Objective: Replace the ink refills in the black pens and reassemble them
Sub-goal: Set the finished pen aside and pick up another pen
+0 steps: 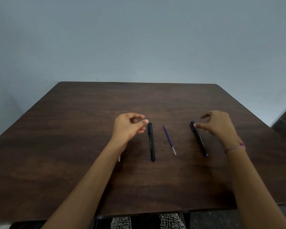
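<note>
Across a dark wooden table [73,129], against a bare grey wall: everything for a refill swap, laid out side by side and roughly parallel. Probably arranged for easy reach, one pen per hand.

Left hand [130,125]: raised just beside the far, capped end of the left black pen [151,141]. Fingers loosely curled on nothing, thumb tip close to the cap but, by the look of it, not on it. Seemingly poised for a pick-up.

Right hand [218,124]: arched over the far end of the right black pen [199,139]. Thumb tip touching the barrel near the cap, the other fingers lifted above and not closed round it — a touch, not yet a grasp. Judged the start of a pinch at the end meant for pulling apart.

Both pens flat on the wood, whole and capped as far as visible, well apart from each other.

Between them, clear of both hands: a loose blue ink refill [169,138], tip pointing away, clear tail toward the near edge. Untouched.

Smaller yet, peeking out beside the left forearm: a clear sliver [119,158], possibly the tail of a second refill — mostly hidden, hard to call.

On the right wrist, a pink-and-white thread bracelet [234,147].
</note>
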The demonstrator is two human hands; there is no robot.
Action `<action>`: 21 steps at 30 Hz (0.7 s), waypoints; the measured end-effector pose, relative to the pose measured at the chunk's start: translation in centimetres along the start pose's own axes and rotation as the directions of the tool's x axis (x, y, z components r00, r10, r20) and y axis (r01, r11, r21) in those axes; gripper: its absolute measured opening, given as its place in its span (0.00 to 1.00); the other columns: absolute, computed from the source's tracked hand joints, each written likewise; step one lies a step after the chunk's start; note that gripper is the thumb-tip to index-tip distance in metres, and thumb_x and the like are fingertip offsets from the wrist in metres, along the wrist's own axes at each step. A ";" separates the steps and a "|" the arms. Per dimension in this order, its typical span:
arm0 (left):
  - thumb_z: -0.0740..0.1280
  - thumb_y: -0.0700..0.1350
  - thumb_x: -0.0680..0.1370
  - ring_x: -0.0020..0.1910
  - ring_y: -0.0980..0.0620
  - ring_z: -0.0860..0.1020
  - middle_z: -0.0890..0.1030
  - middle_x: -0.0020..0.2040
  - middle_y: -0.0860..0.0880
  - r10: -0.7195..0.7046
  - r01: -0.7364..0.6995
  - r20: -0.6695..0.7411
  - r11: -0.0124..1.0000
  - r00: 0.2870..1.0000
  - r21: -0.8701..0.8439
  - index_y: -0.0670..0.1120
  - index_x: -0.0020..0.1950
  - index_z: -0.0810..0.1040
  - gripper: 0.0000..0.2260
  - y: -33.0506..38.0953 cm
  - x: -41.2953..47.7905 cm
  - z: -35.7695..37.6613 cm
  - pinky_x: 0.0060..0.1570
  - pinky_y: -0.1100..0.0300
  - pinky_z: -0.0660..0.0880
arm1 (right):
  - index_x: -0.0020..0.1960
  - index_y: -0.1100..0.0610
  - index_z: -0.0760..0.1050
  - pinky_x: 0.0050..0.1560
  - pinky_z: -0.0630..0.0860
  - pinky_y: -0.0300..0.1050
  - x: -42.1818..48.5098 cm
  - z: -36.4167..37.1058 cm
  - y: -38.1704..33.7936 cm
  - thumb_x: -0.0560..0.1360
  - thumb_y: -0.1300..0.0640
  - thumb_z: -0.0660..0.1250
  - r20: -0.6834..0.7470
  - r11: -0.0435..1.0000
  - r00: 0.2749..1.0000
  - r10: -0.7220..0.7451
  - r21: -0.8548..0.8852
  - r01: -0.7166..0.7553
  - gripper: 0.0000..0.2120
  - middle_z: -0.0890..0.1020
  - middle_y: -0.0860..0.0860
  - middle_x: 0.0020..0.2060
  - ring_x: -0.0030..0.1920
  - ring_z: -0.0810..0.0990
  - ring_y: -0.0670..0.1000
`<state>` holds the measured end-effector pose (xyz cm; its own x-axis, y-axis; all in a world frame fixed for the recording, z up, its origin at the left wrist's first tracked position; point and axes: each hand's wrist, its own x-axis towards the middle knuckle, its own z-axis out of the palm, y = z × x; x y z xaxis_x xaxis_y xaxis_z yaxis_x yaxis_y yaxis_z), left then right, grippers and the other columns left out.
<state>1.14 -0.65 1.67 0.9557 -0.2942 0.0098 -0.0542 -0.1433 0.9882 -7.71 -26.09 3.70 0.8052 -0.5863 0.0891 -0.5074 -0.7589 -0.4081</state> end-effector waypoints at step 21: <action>0.70 0.38 0.73 0.36 0.55 0.83 0.83 0.36 0.47 -0.084 0.074 0.064 0.987 0.994 0.141 0.43 0.48 0.81 0.04 -0.6 0.2 0.4 0.39 0.60 0.81 | 0.47 0.54 0.74 0.29 0.60 0.34 -1.5 8.1 -11.1 0.68 0.51 0.74 0.019 0.941 0.953 -0.304 0.165 0.296 0.13 0.73 0.47 0.39 0.40 0.71 0.46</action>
<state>1.28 -1.04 1.05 0.9363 -0.3412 -0.0830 -0.0235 -0.2967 0.9547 -0.83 -14.46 0.70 0.9268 -0.3229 0.1917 -0.1880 -0.8409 -0.5076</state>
